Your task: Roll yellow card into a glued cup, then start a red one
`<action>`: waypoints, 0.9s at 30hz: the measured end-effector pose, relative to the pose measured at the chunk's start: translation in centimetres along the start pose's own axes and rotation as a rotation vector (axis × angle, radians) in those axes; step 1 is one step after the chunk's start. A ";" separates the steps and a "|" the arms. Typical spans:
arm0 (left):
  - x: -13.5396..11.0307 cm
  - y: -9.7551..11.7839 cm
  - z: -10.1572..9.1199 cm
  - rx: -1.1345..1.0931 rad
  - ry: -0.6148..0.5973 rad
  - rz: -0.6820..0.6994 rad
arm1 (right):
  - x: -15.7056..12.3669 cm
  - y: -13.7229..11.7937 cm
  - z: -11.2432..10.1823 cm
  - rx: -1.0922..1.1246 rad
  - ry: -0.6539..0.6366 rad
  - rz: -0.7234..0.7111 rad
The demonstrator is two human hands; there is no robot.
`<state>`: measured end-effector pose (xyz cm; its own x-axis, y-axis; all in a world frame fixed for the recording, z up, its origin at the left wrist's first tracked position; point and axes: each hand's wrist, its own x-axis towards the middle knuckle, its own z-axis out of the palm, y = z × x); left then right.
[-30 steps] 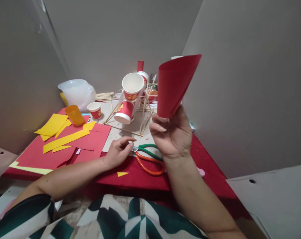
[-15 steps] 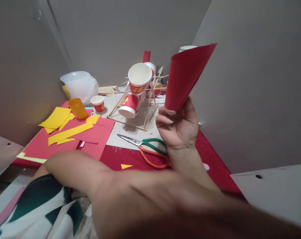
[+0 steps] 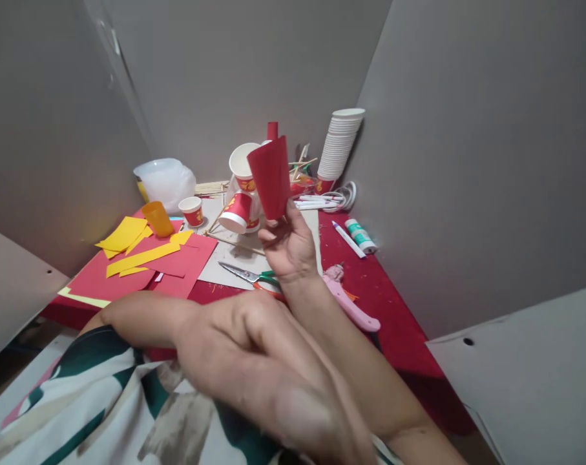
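A rolled piece of red paper, flared like a tapered tube, stands upright in my right hand, pinched near its lower end. My left hand looms large and close to the camera, its thumb stretched toward the lower right. Nothing shows in it, and its fingertips are partly out of sight. Below my right wrist lie scissors with green and orange handles, partly covered. Behind the rolled paper, red and white paper cups sit among a frame of thin wooden sticks.
A tall stack of paper cups leans by the right wall. A pink glue gun, a marker and a green-white tube lie right. Leftward are yellow strips, red sheets, an orange cup and a small paper cup.
My right hand has moved left and farther away with the rolled red paper, which now stands more upright. The left hand has shifted, showing its thumb. The view has turned slightly.
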<state>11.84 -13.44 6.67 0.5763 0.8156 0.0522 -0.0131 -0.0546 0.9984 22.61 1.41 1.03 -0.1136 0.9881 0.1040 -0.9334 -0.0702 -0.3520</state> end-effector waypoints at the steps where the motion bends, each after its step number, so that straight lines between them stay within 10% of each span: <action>1: 0.7 0.2 -0.7 -0.007 -0.116 -0.014 | 0.0 0.1 0.1 0.000 0.006 0.005; 3: 1.9 0.3 -2.8 -0.040 -0.222 -0.007 | -0.1 0.4 0.2 -0.019 0.014 0.000; 9: 2.6 -0.3 -8.2 -0.026 0.527 0.367 | -0.5 1.7 0.1 -0.105 0.043 0.017; 13: 2.3 -0.4 -10.6 0.141 0.740 0.516 | -1.5 2.4 0.4 -0.168 0.054 0.042; 27: 0.9 -4.8 -18.2 0.096 0.463 0.101 | -3.2 4.5 -1.6 -1.098 -0.131 -0.220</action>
<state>-2.45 -2.00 2.35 0.1512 0.9730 0.1741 0.0377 -0.1817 0.9826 19.28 -1.84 -2.36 -0.0786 0.9377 0.3386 -0.1393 0.3259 -0.9351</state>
